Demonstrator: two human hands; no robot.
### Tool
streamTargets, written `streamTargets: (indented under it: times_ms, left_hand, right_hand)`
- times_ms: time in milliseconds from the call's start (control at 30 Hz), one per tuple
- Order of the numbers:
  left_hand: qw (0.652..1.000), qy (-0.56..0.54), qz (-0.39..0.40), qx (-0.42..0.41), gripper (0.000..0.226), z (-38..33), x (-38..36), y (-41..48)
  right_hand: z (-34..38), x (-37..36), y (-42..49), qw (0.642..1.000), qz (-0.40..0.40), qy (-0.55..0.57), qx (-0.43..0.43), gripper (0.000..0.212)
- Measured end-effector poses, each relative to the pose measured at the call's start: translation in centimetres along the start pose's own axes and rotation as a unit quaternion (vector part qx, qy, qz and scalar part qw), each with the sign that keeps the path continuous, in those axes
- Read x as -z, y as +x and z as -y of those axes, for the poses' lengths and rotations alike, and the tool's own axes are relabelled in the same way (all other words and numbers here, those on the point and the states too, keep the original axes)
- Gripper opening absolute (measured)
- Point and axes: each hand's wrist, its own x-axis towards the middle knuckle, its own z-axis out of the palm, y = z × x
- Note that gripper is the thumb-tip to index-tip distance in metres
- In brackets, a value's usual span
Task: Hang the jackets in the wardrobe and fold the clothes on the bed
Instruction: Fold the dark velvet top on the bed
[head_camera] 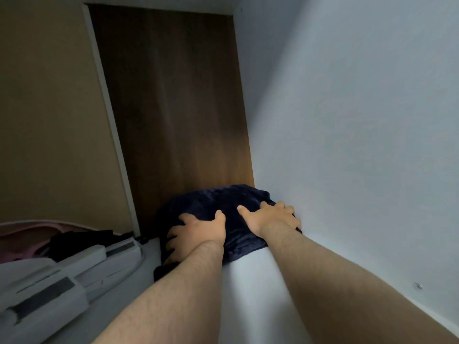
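A folded dark navy garment [218, 214] lies on a white wardrobe shelf [250, 289], pushed up to the brown wooden back panel [173, 108]. My left hand [196, 234] rests on its left side, fingers spread down over the edge and thumb on top. My right hand [270, 217] presses on its right top corner with spread fingers, close to the white side wall [360, 120]. Both forearms reach in from the bottom of the view.
White elongated boxes or device parts [69, 271] lie at the lower left. Behind them are a black garment [82, 242] and pink fabric [22, 239]. A beige panel [49, 120] with a white edge strip stands at the left.
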Motion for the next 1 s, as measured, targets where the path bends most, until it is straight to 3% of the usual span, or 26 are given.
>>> streamTargets:
  times_ms: [300,433,567,700,800,1000]
  left_hand:
    - [0.999,0.032,0.028,-0.007,0.107,0.2,0.3,-0.5]
    - [0.999,0.013,-0.009,-0.032,0.097,1.1,0.4,-2.3]
    - [0.994,-0.009,-0.071,-0.084,0.087,3.1,-0.3,-5.2]
    - [0.998,0.011,-0.038,-0.05,0.088,4.8,0.0,-7.6]
    - [0.997,0.006,-0.019,-0.081,0.084,4.8,0.1,-7.7]
    - [0.997,-0.026,0.016,-0.073,0.08,4.2,-0.3,-6.0]
  right_hand:
    - [-1.1,-0.6,-0.6,0.998,0.011,0.061,0.025,0.1]
    - [-3.5,-1.4,-1.8,0.985,-0.042,0.142,0.084,0.091]
    - [-4.8,-1.7,-3.6,0.983,-0.117,0.104,0.095,0.079]
    - [-5.5,-1.8,-6.2,0.979,-0.157,0.032,0.123,0.066]
    - [-5.4,-1.8,-6.6,0.983,-0.094,0.002,0.159,0.079]
    - [-5.3,-2.3,-6.1,0.981,-0.008,0.061,0.184,0.085]
